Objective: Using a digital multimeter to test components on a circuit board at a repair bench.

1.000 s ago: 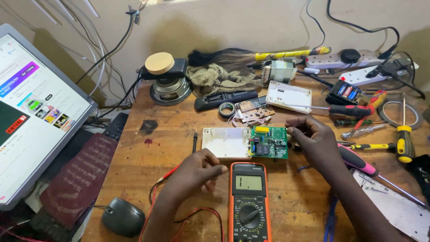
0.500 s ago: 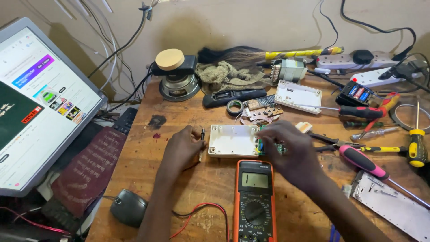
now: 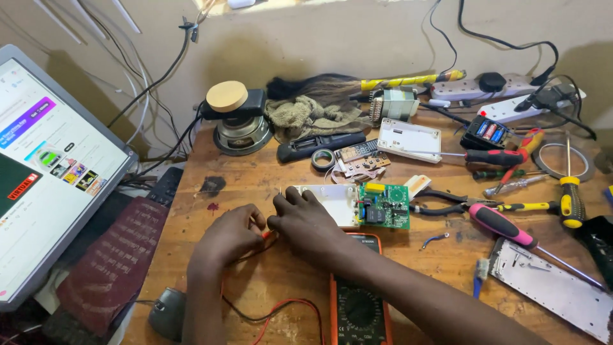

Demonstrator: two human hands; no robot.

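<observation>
My left hand (image 3: pixel 228 235) rests on the wooden table (image 3: pixel 447 262) with its fingers pinched on the red probe (image 3: pixel 265 235) of the orange multimeter (image 3: pixel 359 306). My right hand (image 3: pixel 308 220) reaches across the meter and meets the left hand, fingers curled around a thin probe whose metal tip (image 3: pixel 281 190) sticks up. Red and black leads (image 3: pixel 274 313) loop back to the meter. Just right of my right hand lies an open white case (image 3: pixel 332 198) with a green circuit board (image 3: pixel 384 206).
A monitor (image 3: pixel 45 166) stands at the left, with a mouse (image 3: pixel 167 312) below it. Pliers (image 3: pixel 440 203), screwdrivers (image 3: pixel 504 227), a metal plate (image 3: pixel 555 287), power strips (image 3: pixel 472 88), a speaker (image 3: pixel 239 128), a cloth (image 3: pixel 306 114) and a remote (image 3: pixel 319 145) crowd the back and right.
My right hand left the green circuit board and moved left across the white case to meet my left hand. Both hands now close on the probes.
</observation>
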